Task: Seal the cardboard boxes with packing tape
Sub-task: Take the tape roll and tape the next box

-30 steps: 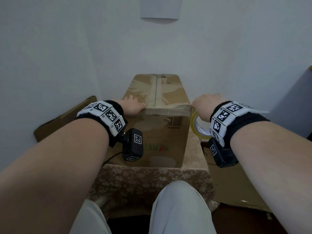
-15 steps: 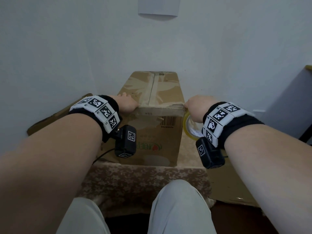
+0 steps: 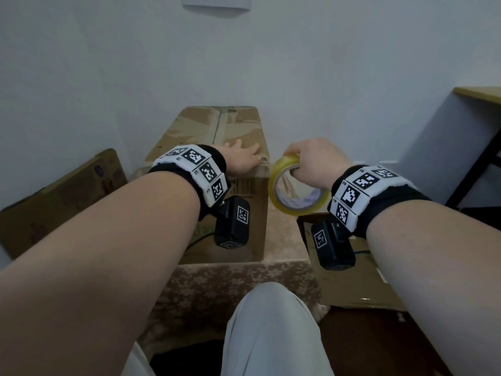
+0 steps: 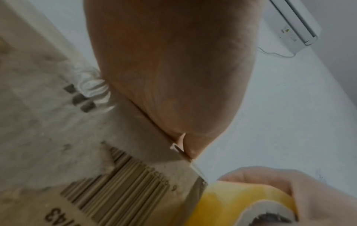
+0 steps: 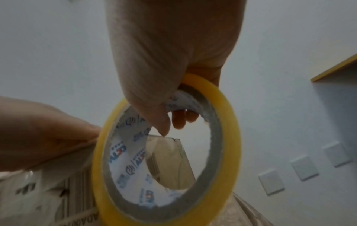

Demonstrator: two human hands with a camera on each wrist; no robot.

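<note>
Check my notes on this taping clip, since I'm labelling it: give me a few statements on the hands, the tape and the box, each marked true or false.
1. The right hand holds the yellow tape roll with fingers through its core. True.
2. The left hand grips the tape roll. False: it lies on the top of the cardboard box, at the near edge.
3. The tape roll lies flat on the box top. False: it is held up, off the box's right side.
4. The box stands on a patterned cloth. True.
5. The box's top flaps stand open. False: they are folded shut, with a seam down the middle.
</note>
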